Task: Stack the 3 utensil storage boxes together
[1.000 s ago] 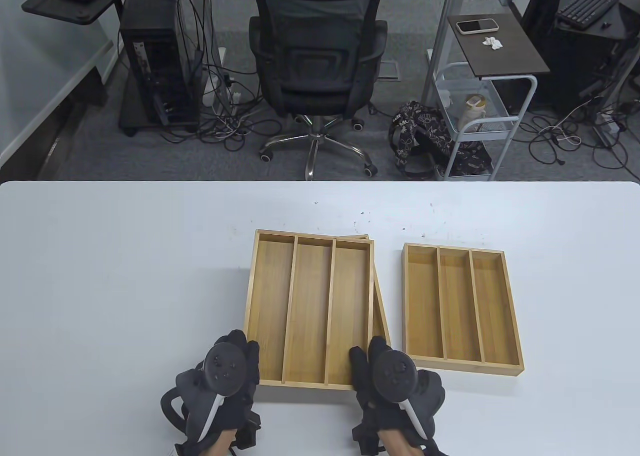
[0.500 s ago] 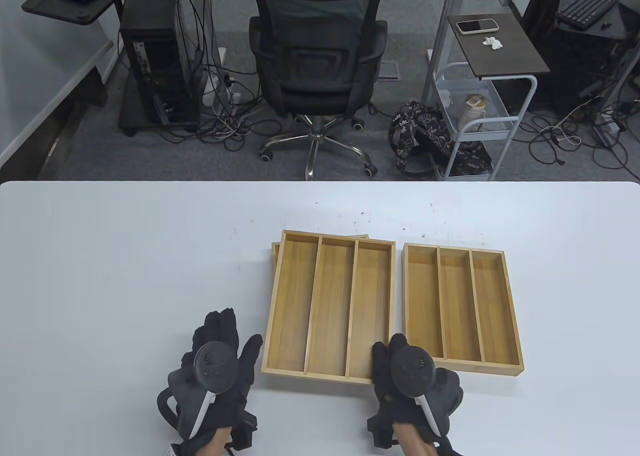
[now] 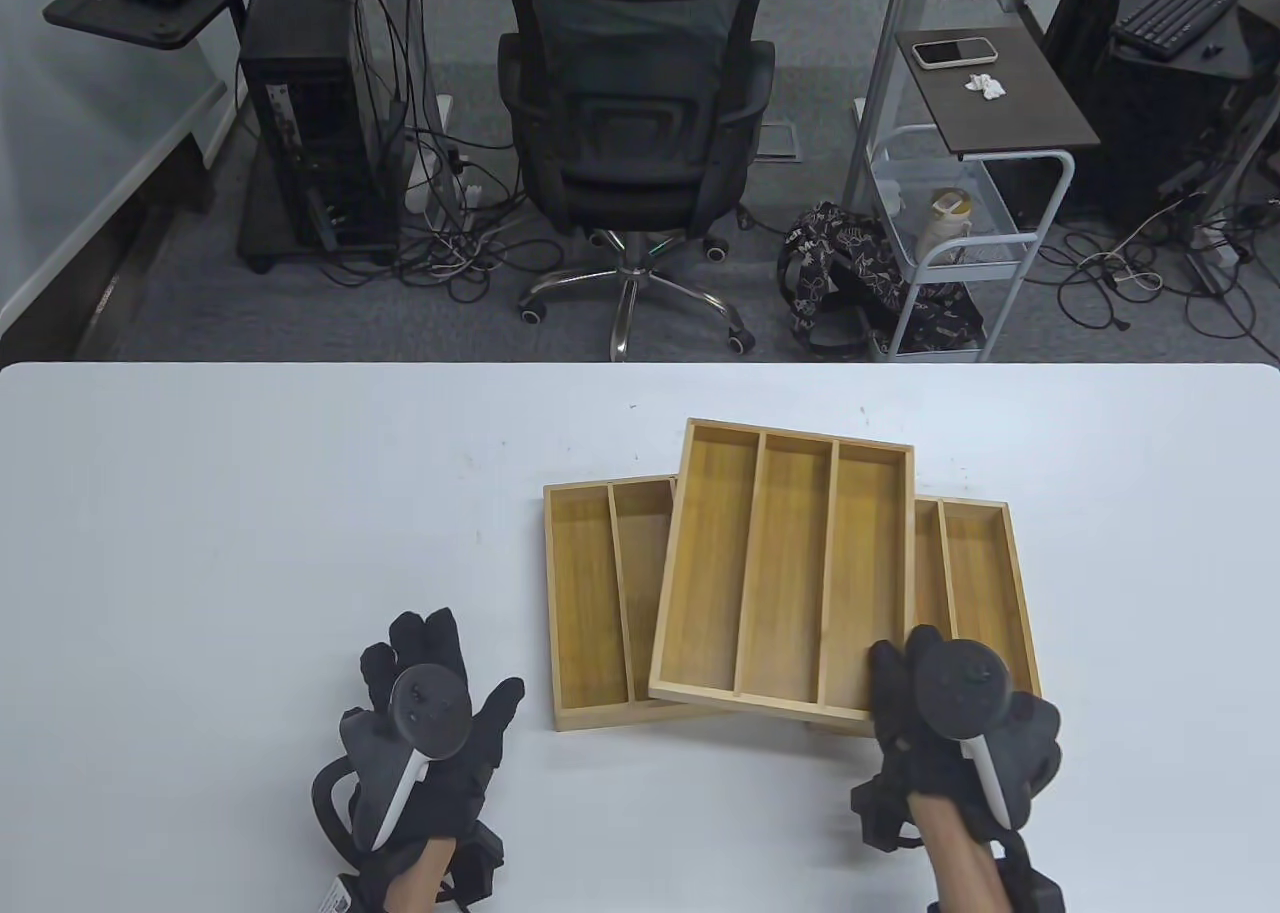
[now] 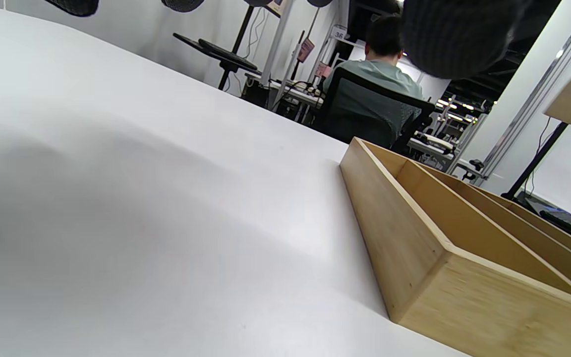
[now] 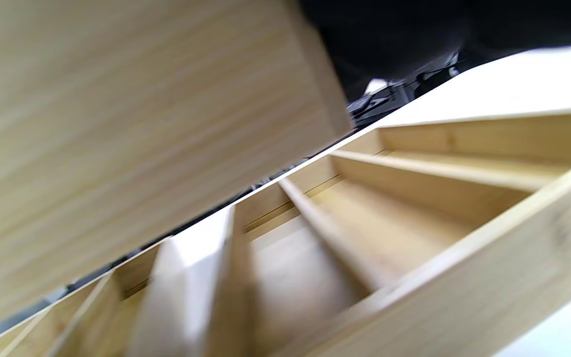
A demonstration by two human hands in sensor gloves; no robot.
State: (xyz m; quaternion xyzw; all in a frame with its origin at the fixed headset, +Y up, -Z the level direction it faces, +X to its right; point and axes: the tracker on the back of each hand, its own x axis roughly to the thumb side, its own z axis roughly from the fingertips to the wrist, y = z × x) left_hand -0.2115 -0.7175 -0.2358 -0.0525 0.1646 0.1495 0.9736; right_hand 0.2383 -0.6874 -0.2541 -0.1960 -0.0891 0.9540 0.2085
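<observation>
Three bamboo three-slot utensil boxes are on the white table (image 3: 250, 513). My right hand (image 3: 915, 683) grips the near right corner of the lifted box (image 3: 785, 563) and holds it above the other two, partly covering both. The left box (image 3: 590, 603) lies on the table; it also shows in the left wrist view (image 4: 444, 248). The right box (image 3: 975, 578) lies under the lifted one and fills the right wrist view (image 5: 414, 223), with the lifted box's underside (image 5: 117, 124) above it. My left hand (image 3: 440, 693) lies open on the table, left of the left box and apart from it.
An office chair (image 3: 635, 123) stands beyond the table's far edge. A white cart (image 3: 960, 243) and a side table with a phone (image 3: 955, 51) stand at the back right. A computer tower (image 3: 315, 123) and cables are at the back left.
My left hand let go of the lifted box and drew back to the left. My right hand carried the box rightward and away, uncovering the left box and overlapping the right one.
</observation>
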